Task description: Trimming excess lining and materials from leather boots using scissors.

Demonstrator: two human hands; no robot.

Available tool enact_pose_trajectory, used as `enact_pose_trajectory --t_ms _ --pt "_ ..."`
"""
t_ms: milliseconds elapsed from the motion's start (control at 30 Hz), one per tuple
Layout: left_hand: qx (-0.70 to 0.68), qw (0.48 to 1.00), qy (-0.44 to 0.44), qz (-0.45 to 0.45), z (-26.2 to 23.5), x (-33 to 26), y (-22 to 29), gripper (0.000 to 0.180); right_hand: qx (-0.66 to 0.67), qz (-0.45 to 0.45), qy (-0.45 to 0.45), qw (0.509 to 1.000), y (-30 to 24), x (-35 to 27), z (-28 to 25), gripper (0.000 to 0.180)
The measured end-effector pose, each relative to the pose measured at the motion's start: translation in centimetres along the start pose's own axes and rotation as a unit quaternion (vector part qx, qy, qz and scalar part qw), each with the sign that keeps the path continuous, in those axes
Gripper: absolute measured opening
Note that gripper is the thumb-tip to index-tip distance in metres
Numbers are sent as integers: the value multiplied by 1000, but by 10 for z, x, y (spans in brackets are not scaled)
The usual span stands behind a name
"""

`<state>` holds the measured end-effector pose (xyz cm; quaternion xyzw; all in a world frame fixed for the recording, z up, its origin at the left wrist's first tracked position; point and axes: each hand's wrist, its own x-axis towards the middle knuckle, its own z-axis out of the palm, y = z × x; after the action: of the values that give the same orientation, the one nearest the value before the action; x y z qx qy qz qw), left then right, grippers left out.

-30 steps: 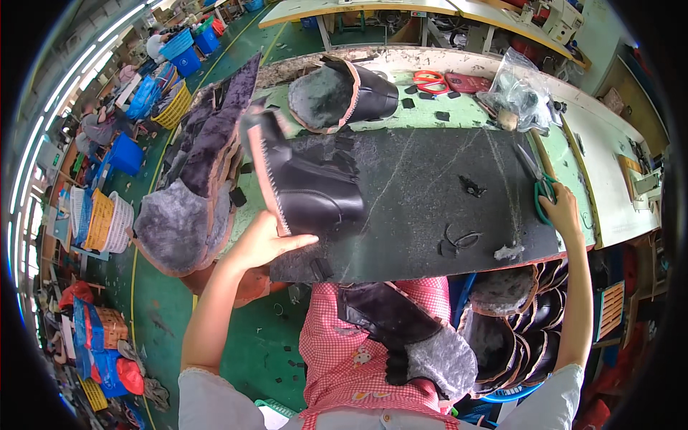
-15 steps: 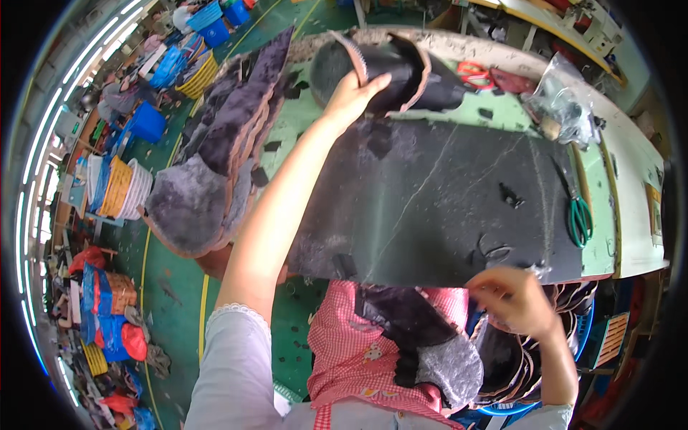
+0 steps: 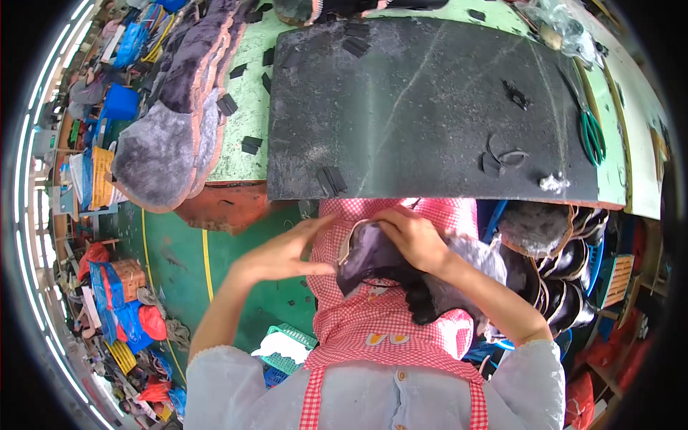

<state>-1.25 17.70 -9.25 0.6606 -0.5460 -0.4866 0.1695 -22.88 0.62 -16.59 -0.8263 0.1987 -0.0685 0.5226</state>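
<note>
My right hand point(image 3: 412, 236) grips the tan-edged rim of a grey fur-lined boot piece point(image 3: 369, 254) that lies on my lap, over the red checked apron point(image 3: 380, 322). Close beside that piece, at its left, my left hand point(image 3: 287, 251) hovers with fingers spread and holds nothing. More dark fur pieces point(image 3: 444, 287) rest on my lap under my right forearm. Just beyond both hands runs the near edge of the black work mat point(image 3: 430, 107).
The mat lies on a green table point(image 3: 244, 136) with small black scraps, green scissors point(image 3: 592, 136) at right and a stack of grey fur linings point(image 3: 165, 136) at left. A bin of boot uppers point(image 3: 566, 265) sits at my right. Baskets and bags crowd the floor at left.
The black boot I held on the mat is gone from the near side. Both hands have dropped from the table to my lap, where the right took hold of a fur-lined piece.
</note>
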Motion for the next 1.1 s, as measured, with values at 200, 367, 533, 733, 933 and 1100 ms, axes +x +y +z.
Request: enact_pose_trajectory --t_ms 200,367,533,733,933,1100 --pt "-23 934 145 326 85 40 41 42 131 -75 -103 983 7 -6 32 35" --pt "-113 969 202 81 59 58 55 49 -74 -66 -106 989 -70 -20 -81 25" --pt "81 950 267 143 69 59 49 48 -160 1 300 941 -48 2 -196 22" --pt "178 887 409 120 59 49 62 31 -273 -21 333 902 10 14 -245 27" --pt "-108 956 236 137 57 42 50 20 -335 -71 348 873 20 18 -247 12" --pt "-337 938 77 -13 57 54 81 27 -360 -108 330 866 26 16 -253 12"
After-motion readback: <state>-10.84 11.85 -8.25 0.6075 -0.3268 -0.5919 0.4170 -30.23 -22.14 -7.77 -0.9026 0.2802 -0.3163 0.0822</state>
